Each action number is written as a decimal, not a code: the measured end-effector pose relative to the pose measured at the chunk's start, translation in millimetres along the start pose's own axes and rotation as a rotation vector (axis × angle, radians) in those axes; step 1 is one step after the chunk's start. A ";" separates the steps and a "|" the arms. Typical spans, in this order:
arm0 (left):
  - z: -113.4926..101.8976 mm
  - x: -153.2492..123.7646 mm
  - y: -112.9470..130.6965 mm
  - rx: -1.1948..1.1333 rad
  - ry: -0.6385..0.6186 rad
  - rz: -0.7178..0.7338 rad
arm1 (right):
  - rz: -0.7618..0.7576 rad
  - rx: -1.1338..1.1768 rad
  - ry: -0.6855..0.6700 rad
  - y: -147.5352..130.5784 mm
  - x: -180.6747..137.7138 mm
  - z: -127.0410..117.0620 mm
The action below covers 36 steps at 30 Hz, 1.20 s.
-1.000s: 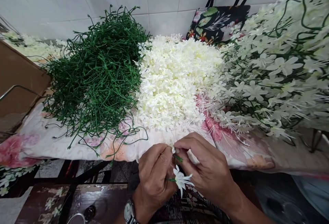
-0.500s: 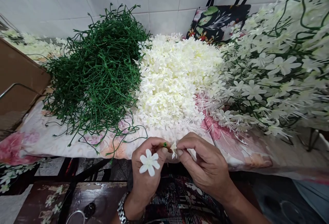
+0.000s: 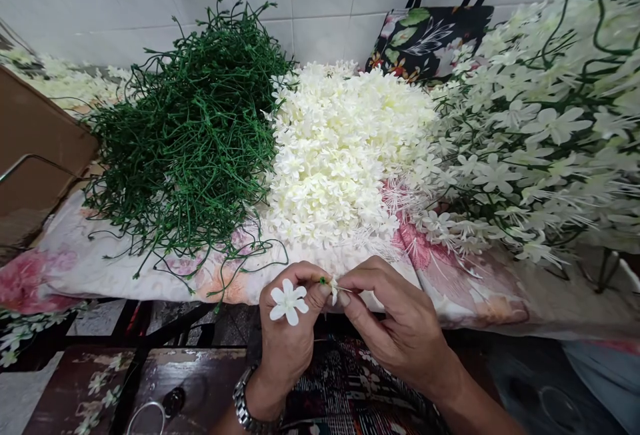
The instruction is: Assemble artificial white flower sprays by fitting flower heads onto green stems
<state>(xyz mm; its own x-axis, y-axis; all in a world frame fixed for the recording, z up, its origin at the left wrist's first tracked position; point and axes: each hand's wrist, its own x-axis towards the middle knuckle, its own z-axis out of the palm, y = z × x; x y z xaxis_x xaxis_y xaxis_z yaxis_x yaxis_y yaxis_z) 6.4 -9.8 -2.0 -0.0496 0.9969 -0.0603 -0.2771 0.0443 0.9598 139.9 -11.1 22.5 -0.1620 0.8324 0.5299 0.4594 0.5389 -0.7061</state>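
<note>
My curled left hand (image 3: pixel 287 348) pinches a green stem (image 3: pixel 323 280) near its tip, while my right hand (image 3: pixel 400 332), angled in towards it, pinches a small white blossom (image 3: pixel 334 290).

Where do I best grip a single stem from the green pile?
Probably pinch a loose end among the front stems, coming from the near side: there some trail singly over the cloth, while higher up the pile is a dense tangle.

The floral-cloth-covered desk (image 3: pixel 100 282) bears, left to right, tangled green stems (image 3: pixel 185 135), loose white blossoms (image 3: pixel 340 148) and stemmed white flowers (image 3: pixel 555 125).
</note>
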 end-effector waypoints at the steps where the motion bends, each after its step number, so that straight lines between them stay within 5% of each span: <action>1: -0.5 -0.1 -0.4 -0.006 -0.006 0.003 | -0.009 -0.007 0.004 -0.4 0.3 0.0; 9: -3.6 -2.6 -2.2 0.097 -0.071 0.087 | -0.074 -0.100 0.027 1.1 -0.5 2.2; 15: -7.2 0.9 4.2 0.202 -0.089 0.298 | 0.000 -0.081 -0.006 3.3 -1.7 -9.7; 24: -10.6 2.8 17.2 0.450 -0.204 0.509 | -0.112 -0.203 -0.220 -13.8 18.9 -37.5; 36: -9.0 3.8 18.8 0.585 -0.292 0.559 | -0.190 -0.291 -0.373 -7.0 18.6 -38.2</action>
<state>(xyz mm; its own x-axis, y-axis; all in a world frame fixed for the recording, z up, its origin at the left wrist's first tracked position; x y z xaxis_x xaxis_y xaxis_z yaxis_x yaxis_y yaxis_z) -7.6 -5.7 13.3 0.2395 0.8554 0.4593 0.2572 -0.5120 0.8196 167.1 -4.3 55.4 -0.5428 0.7414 0.3946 0.6075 0.6710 -0.4250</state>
